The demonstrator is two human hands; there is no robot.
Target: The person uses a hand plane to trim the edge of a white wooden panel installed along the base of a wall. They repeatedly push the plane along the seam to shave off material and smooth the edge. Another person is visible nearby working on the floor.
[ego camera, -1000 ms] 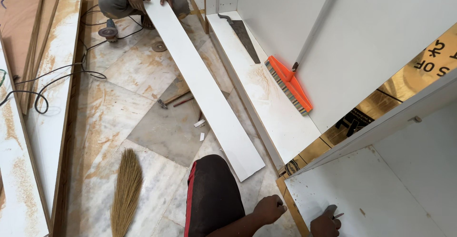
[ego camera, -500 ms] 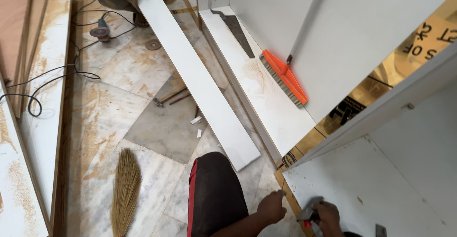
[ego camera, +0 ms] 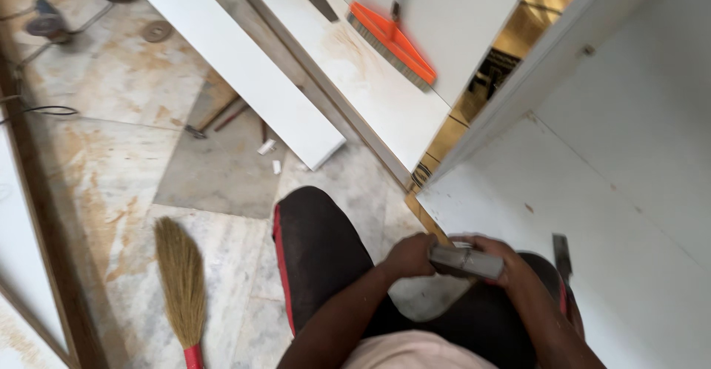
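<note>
I crouch on a marble floor, my knee in dark trousers (ego camera: 318, 243) below me. Both hands meet over the front edge of a white cabinet floor panel (ego camera: 533, 191). Between them is a small grey rectangular block (ego camera: 466, 262). My left hand (ego camera: 409, 255) closes on its left end, and my right hand (ego camera: 512, 267) wraps its right end from above. A flat metal chisel blade (ego camera: 561, 255) lies on the panel just right of my right hand.
A long white board (ego camera: 237, 65) lies on the floor ahead, with a second dusty board (ego camera: 370, 95) beside it. An orange brush (ego camera: 392, 43) rests by the cabinet wall. A grass broom (ego camera: 181, 280) lies at lower left; cables (ego camera: 44, 110) and small offcuts (ego camera: 266, 147) are on the floor.
My hands have come together and now hold the grey block between them. The view has dropped closer to the floor, and the person at the far end of the board is out of sight.
</note>
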